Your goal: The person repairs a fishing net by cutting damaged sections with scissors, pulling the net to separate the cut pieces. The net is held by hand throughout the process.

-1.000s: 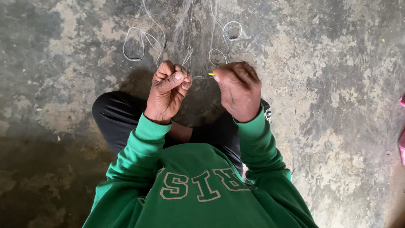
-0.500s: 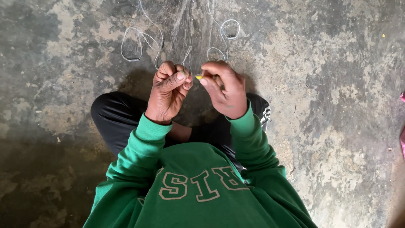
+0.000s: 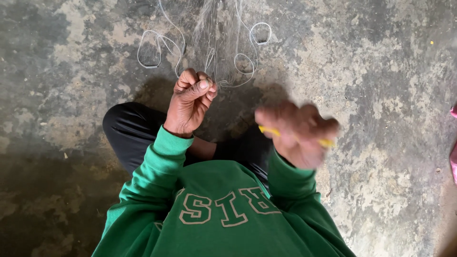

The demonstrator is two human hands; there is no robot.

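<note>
A person in a green sweatshirt (image 3: 223,214) sits on a stained concrete floor (image 3: 381,71), working fine netting (image 3: 214,28) that runs from the top edge of the frame down to the left hand (image 3: 190,102). That hand's grip is clenched, thumb pressed over the curled forefinger, pinching the lower end of the mesh just above the knee of the dark trousers (image 3: 128,133). The right hand (image 3: 297,133), blurred in motion, sits lower and to the right, well apart from the pinch point, its grip closed around a slim yellow tool (image 3: 326,142) whose long axis lies roughly level, left to right. The netting thus lies up and to the left of the tool, with the left hand the nearer by far. Pale cord loops (image 3: 154,47) lie on the floor on either side of the mesh; nothing stands between the two hands. A pink object (image 3: 453,143) shows at the right edge
</note>
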